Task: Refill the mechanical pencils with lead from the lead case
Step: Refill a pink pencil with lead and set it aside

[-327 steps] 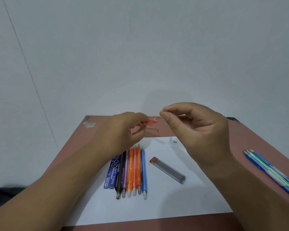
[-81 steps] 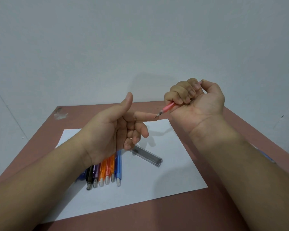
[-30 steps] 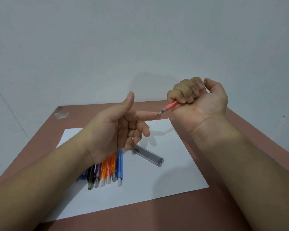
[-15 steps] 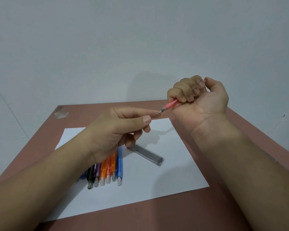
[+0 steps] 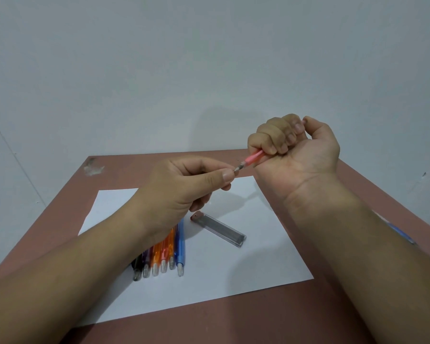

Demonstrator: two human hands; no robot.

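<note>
My right hand (image 5: 296, 147) grips a pink mechanical pencil (image 5: 252, 159) in a fist above the table, tip pointing down-left; most of its barrel is hidden in the fist. My left hand (image 5: 184, 189) pinches the pencil's metal tip between thumb and forefinger. Whether any lead sticks out there is too small to tell. Below the hands, a clear lead case (image 5: 219, 229) with a red cap lies on a white sheet of paper (image 5: 233, 269). A row of several coloured mechanical pencils (image 5: 166, 259) lies left of the case, partly covered by my left wrist.
The paper rests on a reddish-brown table (image 5: 233, 324) set against a pale wall. Blue pencils (image 5: 402, 234) peek out behind my right forearm near the table's right edge. A scuffed patch (image 5: 92, 167) marks the far left corner.
My left hand, earlier held with thumb up and forefinger against the pencil tip, has closed thumb and forefinger into a pinch on the tip. My right hand keeps its fist on the pencil.
</note>
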